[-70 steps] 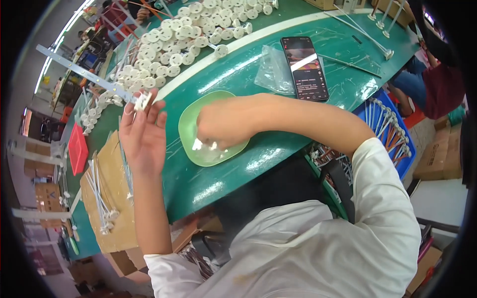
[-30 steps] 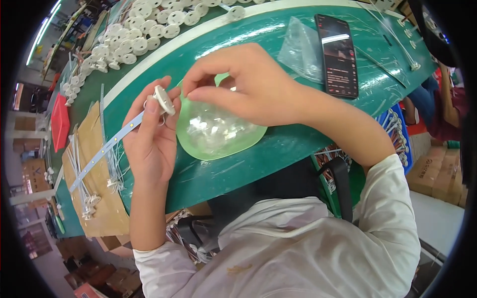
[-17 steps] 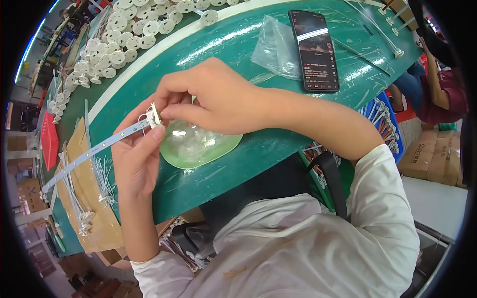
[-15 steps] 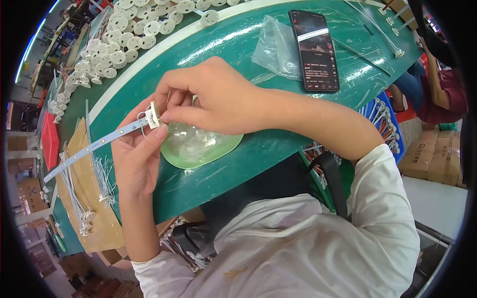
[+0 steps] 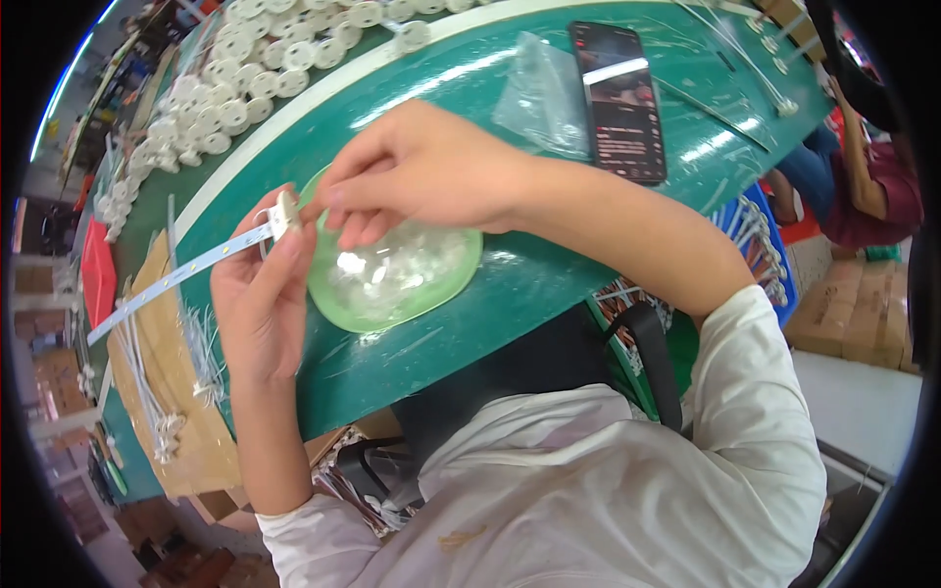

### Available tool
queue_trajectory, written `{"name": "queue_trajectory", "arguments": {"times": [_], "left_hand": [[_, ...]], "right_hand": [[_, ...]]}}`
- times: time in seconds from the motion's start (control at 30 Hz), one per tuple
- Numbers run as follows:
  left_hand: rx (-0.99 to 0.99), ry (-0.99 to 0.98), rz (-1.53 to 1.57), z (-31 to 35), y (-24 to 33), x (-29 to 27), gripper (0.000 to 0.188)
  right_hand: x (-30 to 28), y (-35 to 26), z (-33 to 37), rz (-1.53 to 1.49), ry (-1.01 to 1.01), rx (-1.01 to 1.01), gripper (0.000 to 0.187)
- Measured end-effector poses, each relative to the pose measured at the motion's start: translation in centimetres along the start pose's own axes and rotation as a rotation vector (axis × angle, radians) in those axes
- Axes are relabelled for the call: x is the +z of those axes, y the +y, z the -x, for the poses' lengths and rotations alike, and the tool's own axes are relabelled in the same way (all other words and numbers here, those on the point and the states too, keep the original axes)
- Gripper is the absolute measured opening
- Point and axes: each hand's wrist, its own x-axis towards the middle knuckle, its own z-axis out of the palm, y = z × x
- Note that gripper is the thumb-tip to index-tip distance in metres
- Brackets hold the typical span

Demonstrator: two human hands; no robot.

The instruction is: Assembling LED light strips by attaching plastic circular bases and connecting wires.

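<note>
My left hand grips the white round end piece of an LED strip. The thin, pale strip carries small yellow LEDs and slants down to the left. A thin white wire loops beside the end piece. Just to its right, my right hand has thumb and forefinger pinched together at the end piece's face; whatever lies between them is too small to make out. Beneath both hands sits a light green dish holding small clear pieces.
A phone lies beside a clear plastic bag on the green table. Many white round end pieces are heaped along the far left. Bundled strips rest on brown cardboard. Another person sits at the right.
Both hands have shifted slightly left with the LED strip's end piece. My right hand has drawn a little back from the end piece, its fingers lowered toward the dish.
</note>
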Motion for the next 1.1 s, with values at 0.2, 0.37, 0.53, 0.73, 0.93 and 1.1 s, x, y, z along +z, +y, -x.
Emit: {"name": "queue_trajectory", "arguments": {"times": [0.2, 0.37, 0.53, 0.73, 0.93, 1.1], "left_hand": [[0.019, -0.035, 0.029, 0.2, -0.2, -0.1, 0.038], [0.025, -0.051, 0.052, 0.5, -0.1, 0.1, 0.038], [0.040, -0.023, 0.003, 0.5, 0.1, -0.1, 0.042], [0.052, -0.035, -0.017, 0.2, -0.1, -0.2, 0.044], [0.105, -0.078, 0.025, 0.4, -0.6, -0.8, 0.046], [0.151, -0.110, 0.082, 0.4, -1.0, -0.9, 0.050]], "right_hand": [[-0.3, -0.3, 0.4, -0.150, -0.008, 0.114, 0.029], [-0.3, -0.2, 0.7, -0.060, -0.018, 0.038, 0.028], [0.0, -0.1, 0.5, -0.047, -0.002, -0.012, 0.018], [-0.1, -0.5, 0.7, 0.038, 0.056, -0.089, 0.013], [0.7, 0.1, 0.9, 0.308, 0.145, -0.301, 0.010], [1.2, 0.9, 1.1, 0.600, 0.214, -0.692, 0.008]]}}
